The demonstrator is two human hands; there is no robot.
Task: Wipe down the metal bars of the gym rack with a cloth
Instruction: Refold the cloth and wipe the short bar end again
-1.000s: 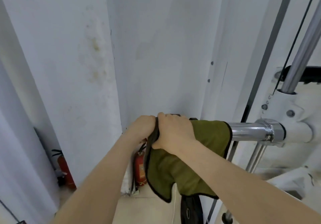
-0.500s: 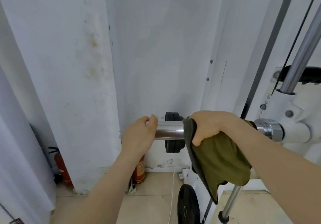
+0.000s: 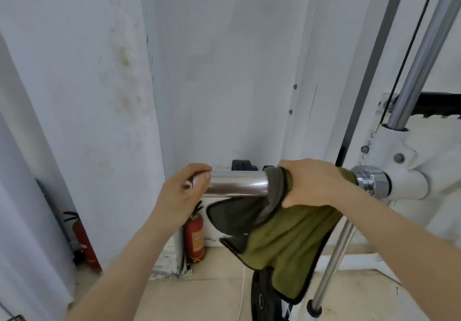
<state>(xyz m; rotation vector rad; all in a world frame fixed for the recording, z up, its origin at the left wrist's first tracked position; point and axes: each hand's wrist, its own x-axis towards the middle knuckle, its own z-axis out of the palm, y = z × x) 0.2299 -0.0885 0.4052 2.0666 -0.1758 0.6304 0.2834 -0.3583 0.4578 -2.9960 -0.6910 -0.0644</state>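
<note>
Chrome bar point(image 3: 237, 183): my left hand point(image 3: 183, 194) curls round its free end, my right hand point(image 3: 310, 183) clamps the green cloth point(image 3: 287, 241) around it.

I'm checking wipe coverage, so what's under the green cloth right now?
The green cloth wraps the chrome bar under the right hand. The wrapped stretch is hidden; bare chrome shows between it and the left hand.

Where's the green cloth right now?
The green cloth is wrapped over the chrome bar under the right hand, right of centre, beside the white bracket.
</note>
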